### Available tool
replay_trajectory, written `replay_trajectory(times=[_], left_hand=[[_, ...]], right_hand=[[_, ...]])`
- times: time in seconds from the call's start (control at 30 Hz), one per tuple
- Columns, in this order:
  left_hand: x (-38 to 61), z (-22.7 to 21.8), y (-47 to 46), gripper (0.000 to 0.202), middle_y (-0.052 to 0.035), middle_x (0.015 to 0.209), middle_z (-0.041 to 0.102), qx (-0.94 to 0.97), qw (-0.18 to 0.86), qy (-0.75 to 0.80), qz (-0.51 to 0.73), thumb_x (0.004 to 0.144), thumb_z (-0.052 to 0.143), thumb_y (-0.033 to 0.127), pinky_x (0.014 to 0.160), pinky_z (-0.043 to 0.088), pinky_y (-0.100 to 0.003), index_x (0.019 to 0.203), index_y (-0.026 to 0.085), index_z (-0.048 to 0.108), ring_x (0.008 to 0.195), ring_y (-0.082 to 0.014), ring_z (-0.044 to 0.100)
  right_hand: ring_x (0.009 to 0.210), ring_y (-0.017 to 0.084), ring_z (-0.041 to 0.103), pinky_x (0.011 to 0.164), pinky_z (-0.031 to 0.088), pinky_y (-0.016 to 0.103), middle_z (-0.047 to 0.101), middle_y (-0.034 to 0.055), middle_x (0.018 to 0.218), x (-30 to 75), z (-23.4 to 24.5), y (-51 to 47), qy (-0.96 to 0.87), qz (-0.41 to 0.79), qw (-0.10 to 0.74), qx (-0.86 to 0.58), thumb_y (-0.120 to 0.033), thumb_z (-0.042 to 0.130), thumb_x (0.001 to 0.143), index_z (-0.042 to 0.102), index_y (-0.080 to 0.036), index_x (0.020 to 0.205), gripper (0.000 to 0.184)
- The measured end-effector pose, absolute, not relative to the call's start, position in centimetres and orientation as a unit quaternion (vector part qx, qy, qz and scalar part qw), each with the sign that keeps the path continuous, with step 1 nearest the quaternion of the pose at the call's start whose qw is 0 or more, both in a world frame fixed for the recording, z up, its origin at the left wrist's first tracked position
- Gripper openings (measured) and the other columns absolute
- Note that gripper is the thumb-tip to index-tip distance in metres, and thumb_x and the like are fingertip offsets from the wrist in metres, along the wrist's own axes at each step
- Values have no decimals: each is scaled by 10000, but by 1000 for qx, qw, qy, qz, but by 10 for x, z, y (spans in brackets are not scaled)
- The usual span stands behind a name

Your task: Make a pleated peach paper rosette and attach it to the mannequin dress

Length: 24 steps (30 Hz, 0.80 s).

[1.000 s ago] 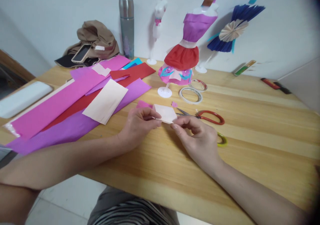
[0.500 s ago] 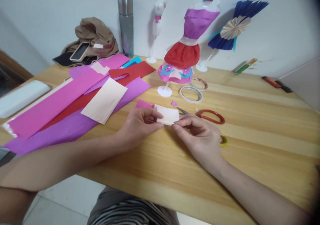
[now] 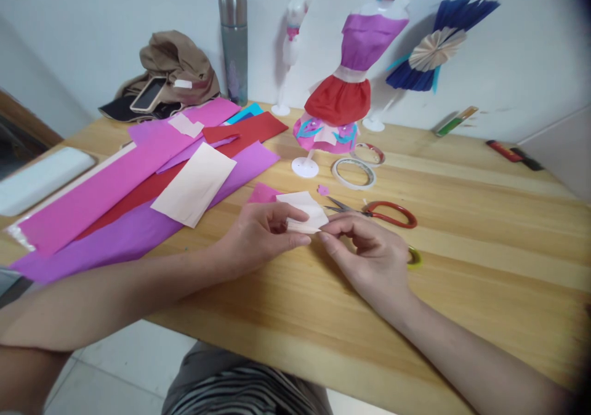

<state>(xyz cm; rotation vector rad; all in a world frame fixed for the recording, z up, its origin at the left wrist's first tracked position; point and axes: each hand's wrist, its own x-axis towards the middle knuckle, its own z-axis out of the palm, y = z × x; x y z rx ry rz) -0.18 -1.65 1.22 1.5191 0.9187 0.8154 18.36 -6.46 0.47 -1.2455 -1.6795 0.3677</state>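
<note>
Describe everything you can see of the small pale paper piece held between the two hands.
The pale paper piece is small, cream-white, thin and matte, roughly four-sided with a slanted top edge. It seems doubled along its near edge. It is held over the wooden table, its broad face turned upward. The left hand pinches its left side, the right hand its right corner. A pink scrap lies just behind it.

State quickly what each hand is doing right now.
Left hand: closed, pinching the small cream paper piece.
Right hand: closed, pinching the same paper piece.
</note>
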Motion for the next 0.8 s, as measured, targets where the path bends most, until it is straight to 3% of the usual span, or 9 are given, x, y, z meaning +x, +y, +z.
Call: replay_trajectory(times=[0.17, 0.3, 0.57, 0.8], left_hand=[[-1, 17, -17, 104, 60, 558, 503, 659, 545, 391, 340, 708, 698, 245, 499, 323, -198, 765, 170, 656, 536, -75, 442], [1, 20, -15, 136, 87, 516, 447, 631, 590, 391, 319, 690, 693, 242, 468, 285, -185, 711, 179, 574, 483, -57, 382], [1, 15, -15, 145, 82, 529, 444, 640, 580, 380, 331, 686, 706, 214, 474, 255, -192, 698, 177, 566, 497, -62, 381], [1, 12, -13, 81, 53, 577, 545, 636, 590, 386, 315, 696, 691, 202, 526, 347, -206, 756, 171, 646, 562, -91, 492]], right_hand=[[658, 172, 663, 604, 531, 302, 706, 14, 714, 183, 4, -65, -690, 154, 491, -509, -192, 669, 834, 651, -237, 707, 136], [672, 178, 674, 619, 540, 311, 714, 15, 717, 183, 4, -65, -696, 145, 487, -507, -194, 669, 837, 659, -240, 711, 135], [701, 183, 684, 640, 548, 318, 720, 17, 740, 183, 2, -66, -702, 140, 485, -502, -188, 674, 845, 665, -248, 730, 130], [727, 190, 695, 657, 560, 327, 730, 18, 770, 183, 1, -67, -700, 152, 489, -498, -181, 677, 847, 665, -252, 744, 126]])
